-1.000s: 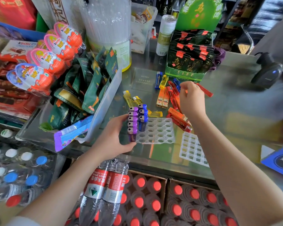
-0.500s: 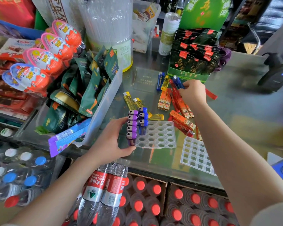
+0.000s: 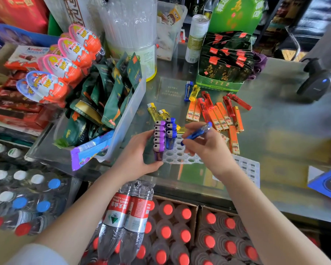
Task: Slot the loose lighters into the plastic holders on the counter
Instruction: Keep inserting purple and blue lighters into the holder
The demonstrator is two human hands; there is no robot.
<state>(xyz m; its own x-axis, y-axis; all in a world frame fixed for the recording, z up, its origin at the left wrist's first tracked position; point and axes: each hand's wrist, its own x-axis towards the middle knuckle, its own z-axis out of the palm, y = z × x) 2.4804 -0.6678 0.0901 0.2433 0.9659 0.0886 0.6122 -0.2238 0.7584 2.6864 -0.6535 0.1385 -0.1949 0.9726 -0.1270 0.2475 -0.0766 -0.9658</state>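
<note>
My left hand [image 3: 136,157] grips the white holder [image 3: 180,154] by its purple lighters [image 3: 159,138] on the glass counter [image 3: 275,119]; my right hand [image 3: 206,146] pinches a blue lighter [image 3: 196,133] just above it

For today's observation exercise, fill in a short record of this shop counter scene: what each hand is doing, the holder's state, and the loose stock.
left hand: steadies the white plastic holder with round holes
right hand: holds a translucent blue lighter above that holder
holder contents: five purple lighters, three blue; most holes empty
loose stock: orange and red lighters lying on the glass counter
second holder: white grid tray, looks empty
</note>
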